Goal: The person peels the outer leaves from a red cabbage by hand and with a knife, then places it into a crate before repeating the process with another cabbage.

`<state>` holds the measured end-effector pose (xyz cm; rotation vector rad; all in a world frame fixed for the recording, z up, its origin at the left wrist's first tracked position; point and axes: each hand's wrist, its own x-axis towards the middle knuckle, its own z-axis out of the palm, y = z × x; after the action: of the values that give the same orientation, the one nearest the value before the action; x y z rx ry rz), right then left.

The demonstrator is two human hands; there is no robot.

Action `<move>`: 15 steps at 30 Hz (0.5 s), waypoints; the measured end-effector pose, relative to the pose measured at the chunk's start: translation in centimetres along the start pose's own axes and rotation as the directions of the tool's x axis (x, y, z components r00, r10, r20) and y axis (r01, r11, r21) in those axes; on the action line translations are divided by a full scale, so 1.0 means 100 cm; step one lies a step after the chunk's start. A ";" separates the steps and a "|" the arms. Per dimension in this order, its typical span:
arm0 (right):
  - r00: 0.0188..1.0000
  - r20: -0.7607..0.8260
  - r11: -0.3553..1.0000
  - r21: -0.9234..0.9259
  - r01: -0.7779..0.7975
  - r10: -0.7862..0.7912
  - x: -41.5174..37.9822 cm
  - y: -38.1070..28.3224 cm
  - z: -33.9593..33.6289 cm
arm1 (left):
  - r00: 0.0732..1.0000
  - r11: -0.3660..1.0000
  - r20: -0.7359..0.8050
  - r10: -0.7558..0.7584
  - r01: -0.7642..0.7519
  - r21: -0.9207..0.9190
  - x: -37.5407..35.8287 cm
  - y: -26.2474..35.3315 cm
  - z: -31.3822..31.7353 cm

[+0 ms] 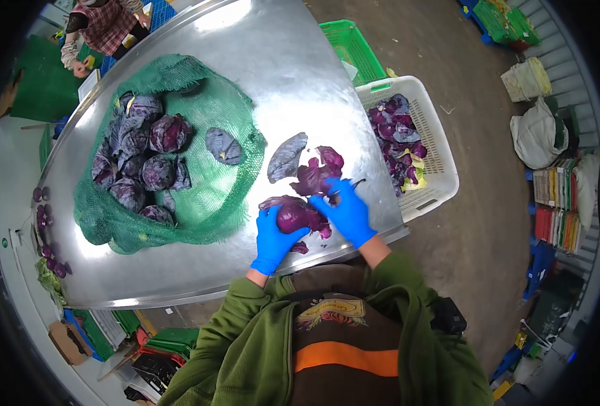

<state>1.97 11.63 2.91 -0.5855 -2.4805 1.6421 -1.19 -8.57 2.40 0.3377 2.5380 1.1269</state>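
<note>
My left hand (pixel 276 240) in a blue glove is wrapped round the side of a red cabbage (pixel 292 215) on the metal table. On the cabbage's right side, my right hand (pixel 349 215), also blue-gloved, has its fingers bent at the leaves. A thin dark tip (pixel 359 183) sticks out above that hand; what it belongs to is hidden. Loose purple leaves (pixel 311 178) and a dull outer leaf (pixel 288 158) lie just beyond the cabbage. Small leaf scraps (pixel 299 247) rest near my left hand.
A green mesh sack (pixel 212 220) on the table (pixel 290 74) holds several red cabbages (pixel 158 172). Right of the table stand a white crate (pixel 442 162) of purple leaves and a green crate (pixel 357 44). Another person (pixel 107 27) works at the far left. Small purple vegetables (pixel 46 252) line the left edge.
</note>
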 end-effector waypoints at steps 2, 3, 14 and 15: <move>0.987 0.150 0.951 -0.308 -0.004 0.052 -0.008 -0.028 0.009 | 0.999 0.997 0.028 -0.033 0.031 0.069 0.000 0.009 0.003; 0.988 0.153 0.926 -0.375 0.041 0.019 -0.009 -0.024 0.021 | 0.999 0.995 0.019 -0.034 0.032 0.095 -0.001 0.011 0.007; 0.998 0.018 0.741 -0.671 -0.027 0.053 0.032 0.097 0.007 | 0.972 0.773 0.100 -0.212 0.229 -0.592 0.005 -0.019 0.001; 0.990 -0.073 0.818 -0.558 -0.140 0.119 0.033 0.104 -0.017 | 0.980 0.811 0.082 -0.180 0.195 -0.551 0.008 -0.040 0.007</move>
<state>2.12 17.84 -6.18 -0.8466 -2.9526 0.8812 -1.94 -10.44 -1.23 -0.0537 2.0294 1.6876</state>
